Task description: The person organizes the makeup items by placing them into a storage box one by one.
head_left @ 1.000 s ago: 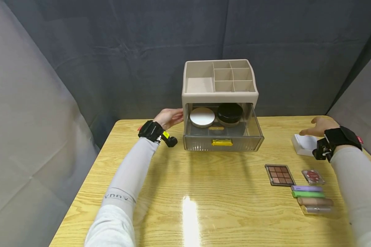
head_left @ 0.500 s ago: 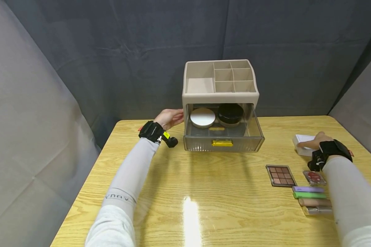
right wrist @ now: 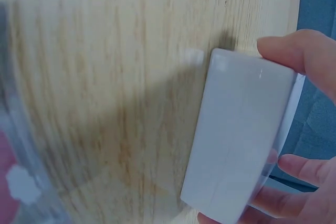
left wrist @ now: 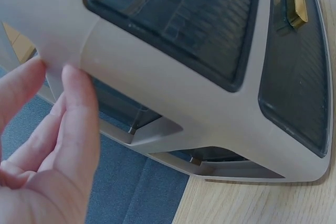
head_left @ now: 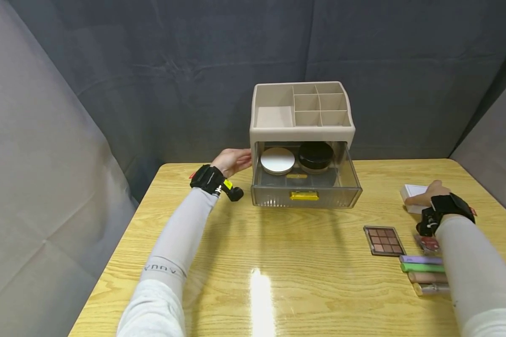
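At the lower right of the head view, four tubes [head_left: 423, 274] lie in a stack on the surface [head_left: 278, 262], unmoved over the last second, with a palette [head_left: 383, 240] just to their left and a small red compact [head_left: 426, 242] now partly hidden behind the right wrist. Just above them, at the right edge of the frame, the right hand [head_left: 427, 194] has come down on the white box [head_left: 413, 192]: a second ago it hovered over the box with fingers spread, half a second ago it was settling on it, and now it is wrapped round it. The right wrist view bears this out, with the thumb on the box's upper edge and the fingers [right wrist: 294, 174] curled under its far side, so the hand grips the box [right wrist: 239, 135]. The box seems to sit on the surface at the right edge; I cannot tell whether it is lifted. I judge the grasp complete and the box ready to be carried.

Further back, at mid-frame, the left hand [head_left: 233, 160] has not shifted; its straight fingers [left wrist: 73, 124] press flat on the left wall of the organiser [head_left: 302, 112], steadying it. The drawer [head_left: 305, 185] stands pulled out as before, holding a white round case [head_left: 277, 160] and a black jar [head_left: 315, 155] at its back, with free room in front.
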